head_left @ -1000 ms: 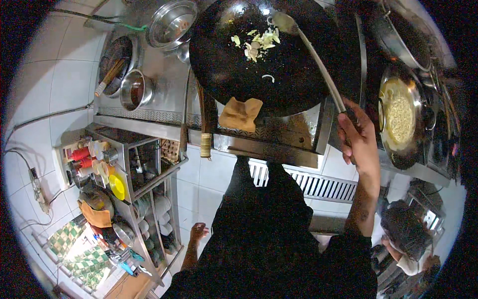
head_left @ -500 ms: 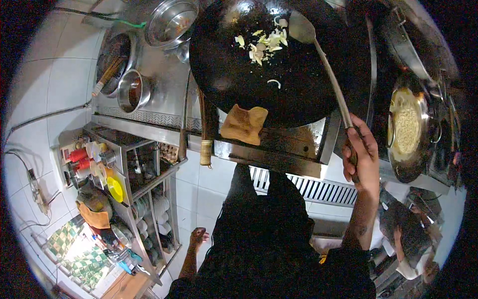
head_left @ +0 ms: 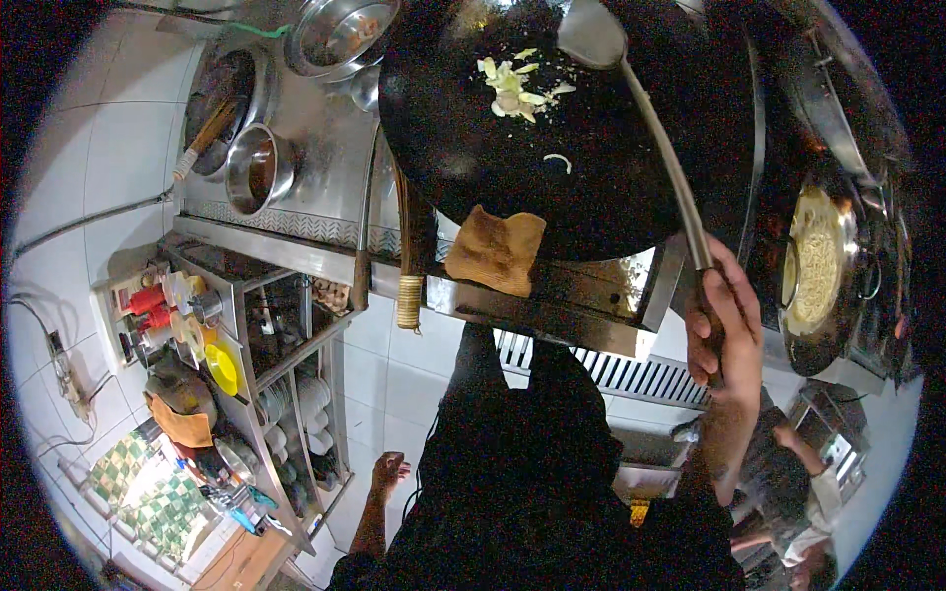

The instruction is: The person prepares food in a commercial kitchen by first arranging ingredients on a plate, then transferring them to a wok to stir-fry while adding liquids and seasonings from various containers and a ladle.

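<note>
My right hand (head_left: 727, 320) grips the dark handle of a long metal wok spatula (head_left: 596, 37). Its flat blade sits at the far side of a large black wok (head_left: 631, 177), just right of some chopped pale vegetable pieces (head_left: 514, 89). One curved white sliver (head_left: 558, 161) lies apart, nearer to me. Low at my left side hangs my left hand (head_left: 391, 473), small in view, with loosely bent fingers and nothing visible in it. A folded brown cloth (head_left: 495, 248) rests on the wok's near edge.
Left of the wok are a bamboo brush (head_left: 409, 286), a steel pot (head_left: 259, 167) and a steel bowl (head_left: 340, 39). A pan of noodles (head_left: 816, 261) stands at the right. A rack (head_left: 296, 379) with dishes is at left. Other people (head_left: 808, 483) are behind on the right.
The spatula's blade has shifted slightly farther away, and the vegetable pieces are gathered differently. My right hand has moved a little right and nearer. The left hand stays hanging.
</note>
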